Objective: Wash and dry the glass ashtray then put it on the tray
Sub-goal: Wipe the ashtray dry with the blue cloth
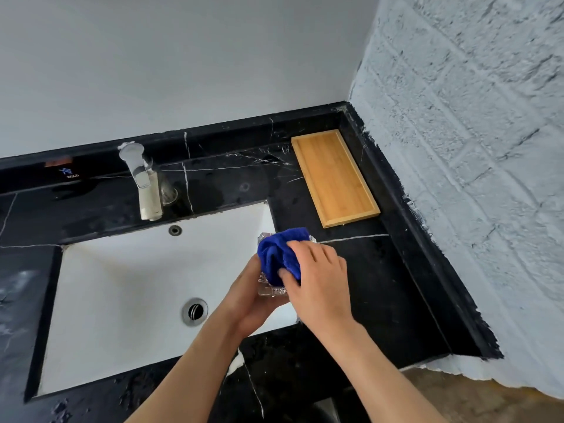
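Ashtray (271, 290) cloth-wrapped in both hands beside sink (122, 285), tray (334, 175) apart.

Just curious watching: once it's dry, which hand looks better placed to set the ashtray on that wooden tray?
Probably the left hand: it holds the ashtray. The right hand holds the cloth.

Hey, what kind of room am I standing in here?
Probably a bathroom or washroom: a white sink set into a black marble counter, with a chrome faucet against the wall.
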